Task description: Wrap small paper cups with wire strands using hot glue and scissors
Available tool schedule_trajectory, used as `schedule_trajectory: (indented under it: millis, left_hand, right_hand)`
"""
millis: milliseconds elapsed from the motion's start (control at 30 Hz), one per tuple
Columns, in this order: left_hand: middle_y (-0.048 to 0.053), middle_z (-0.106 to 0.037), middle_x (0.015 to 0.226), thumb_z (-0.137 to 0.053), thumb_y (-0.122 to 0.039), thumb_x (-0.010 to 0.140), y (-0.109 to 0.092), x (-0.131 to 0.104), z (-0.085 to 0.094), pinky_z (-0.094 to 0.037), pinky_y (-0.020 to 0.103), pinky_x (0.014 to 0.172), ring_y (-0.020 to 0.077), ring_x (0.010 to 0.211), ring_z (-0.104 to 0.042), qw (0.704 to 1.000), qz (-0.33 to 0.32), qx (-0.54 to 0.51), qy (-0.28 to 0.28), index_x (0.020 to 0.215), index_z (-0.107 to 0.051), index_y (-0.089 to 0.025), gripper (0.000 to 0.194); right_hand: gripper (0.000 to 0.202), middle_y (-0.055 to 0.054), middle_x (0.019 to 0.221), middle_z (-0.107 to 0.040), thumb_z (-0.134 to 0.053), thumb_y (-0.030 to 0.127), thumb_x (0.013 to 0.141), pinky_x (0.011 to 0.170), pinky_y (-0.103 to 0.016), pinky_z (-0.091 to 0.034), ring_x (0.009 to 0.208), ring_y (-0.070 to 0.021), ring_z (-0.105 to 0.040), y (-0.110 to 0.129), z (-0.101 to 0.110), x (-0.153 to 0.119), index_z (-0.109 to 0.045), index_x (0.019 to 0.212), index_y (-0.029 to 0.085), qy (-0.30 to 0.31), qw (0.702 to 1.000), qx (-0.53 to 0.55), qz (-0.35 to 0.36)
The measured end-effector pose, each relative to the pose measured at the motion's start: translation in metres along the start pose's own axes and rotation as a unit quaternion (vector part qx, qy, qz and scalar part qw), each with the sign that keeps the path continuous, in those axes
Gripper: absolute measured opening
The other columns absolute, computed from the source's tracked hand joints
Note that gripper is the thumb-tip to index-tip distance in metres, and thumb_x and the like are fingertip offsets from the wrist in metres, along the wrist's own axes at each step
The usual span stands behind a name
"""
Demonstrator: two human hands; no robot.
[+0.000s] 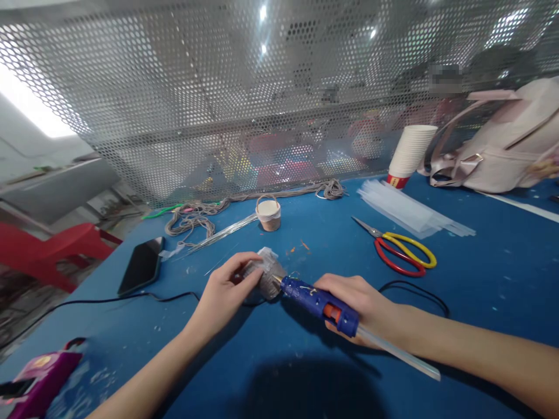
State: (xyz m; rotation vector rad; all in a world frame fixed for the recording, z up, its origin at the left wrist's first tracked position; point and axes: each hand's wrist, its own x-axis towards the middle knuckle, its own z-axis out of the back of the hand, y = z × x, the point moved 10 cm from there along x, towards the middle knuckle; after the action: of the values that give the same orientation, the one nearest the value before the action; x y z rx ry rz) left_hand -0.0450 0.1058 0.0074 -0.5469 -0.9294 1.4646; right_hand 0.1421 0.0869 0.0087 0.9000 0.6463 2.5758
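My left hand (231, 282) grips a small greyish, cord-wrapped piece (269, 281) with whitish material at its top, thumb and fingers on its left side. My right hand (356, 299) is wrapped round a blue glue gun (310, 297), whose metal nozzle points left and meets or nearly meets the piece's right side. A long translucent glue stick (402, 352) sticks out of the gun's back end. Behind the hands stands a small brown cup (269, 216) with a white top and a thin arched handle.
Scissors (399, 250) and translucent sticks (410, 209) lie at the right, near stacked paper cups (410, 154) and a pale bag (502, 145). Grey cord (192, 218) runs along a perforated metal screen (196, 87). A phone (142, 266) and black cable (144, 297) are at the left.
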Motion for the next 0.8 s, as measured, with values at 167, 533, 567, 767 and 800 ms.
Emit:
schedule_trajectory:
  millis: [167, 533, 567, 767, 800]
  left_hand:
    - [0.0, -0.063, 0.072, -0.06, -0.037, 0.076, -0.003, -0.002, -0.004, -0.043, 0.023, 0.051, 0.012, 0.055, -0.051, 1.0, -0.005, -0.011, 0.02, 0.076, -0.066, -0.02, 0.018]
    - [-0.001, -0.062, 0.076, -0.056, -0.029, 0.072, -0.003, -0.003, -0.004, -0.043, 0.024, 0.055, 0.0124, 0.057, -0.05, 1.0, -0.005, 0.009, 0.025, 0.089, -0.065, -0.02, 0.022]
    - [-0.001, -0.061, 0.073, -0.056, -0.03, 0.072, -0.002, -0.003, -0.004, -0.042, 0.024, 0.053, 0.0117, 0.054, -0.048, 1.0, -0.002, 0.01, 0.026, 0.089, -0.065, -0.02, 0.021]
    - [-0.003, -0.058, 0.068, -0.057, -0.034, 0.074, -0.001, -0.003, -0.003, -0.041, 0.024, 0.05, 0.0111, 0.05, -0.047, 1.0, 0.003, 0.013, 0.021, 0.086, -0.064, -0.02, 0.02]
    - [-0.003, -0.058, 0.069, -0.056, -0.033, 0.074, -0.002, -0.003, -0.003, -0.041, 0.024, 0.051, 0.0112, 0.051, -0.047, 1.0, 0.0, 0.017, 0.023, 0.087, -0.064, -0.02, 0.021]
  right_hand:
    - [0.014, -0.007, 0.078, -0.059, -0.045, 0.021, 0.088, 0.056, -0.025, -0.042, 0.064, -0.0154, -0.052, 0.002, -0.005, -0.001, -0.051, 0.099, 0.016, 0.02, 1.0, 0.006, 0.012]
    - [0.014, -0.007, 0.076, -0.059, -0.041, 0.02, 0.088, 0.054, -0.025, -0.041, 0.062, -0.0157, -0.051, 0.007, -0.01, 0.0, -0.052, 0.096, 0.015, 0.051, 0.998, -0.022, 0.016]
    - [0.014, -0.007, 0.077, -0.059, -0.041, 0.02, 0.088, 0.054, -0.025, -0.041, 0.063, -0.0158, -0.052, 0.008, -0.01, 0.0, -0.052, 0.096, 0.015, 0.051, 0.998, -0.023, 0.021]
    - [0.016, -0.008, 0.077, -0.061, -0.04, 0.019, 0.09, 0.052, -0.025, -0.039, 0.062, -0.0158, -0.053, 0.013, -0.01, 0.002, -0.052, 0.098, 0.014, 0.047, 0.997, -0.044, 0.033]
    - [0.017, -0.007, 0.076, -0.06, -0.039, 0.019, 0.091, 0.051, -0.025, -0.038, 0.061, -0.0155, -0.053, 0.014, -0.01, 0.002, -0.052, 0.098, 0.014, 0.044, 0.997, -0.049, 0.037]
